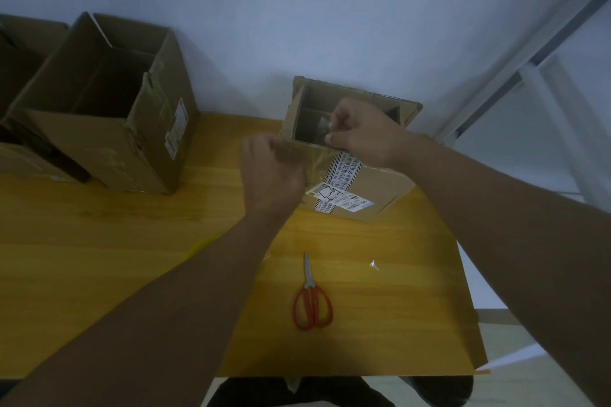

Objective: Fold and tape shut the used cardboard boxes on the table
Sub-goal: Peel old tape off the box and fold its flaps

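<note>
- I see the small box [363, 188] on the desk [132, 241], top open.
- Right hand [360, 132] over its opening pinches what looks like clear tape [322, 124]; the left hand [271, 168] at its left corner is blurred, so I cannot tell its grip.
- Left of it a larger box [109, 109] gapes open: most work remains.

Wooden table [99, 241] with large box [112, 122], small box [363, 188], red-handled scissors [312, 297], clear scrap [374, 264].

We are seeing a small brown box [380, 188] sitting open-topped right of centre, label [337, 200] and striped tape [344, 168] on its near face, clear tape [321, 129] held over its mouth. A taller open box [109, 135] is standing upper left.
</note>
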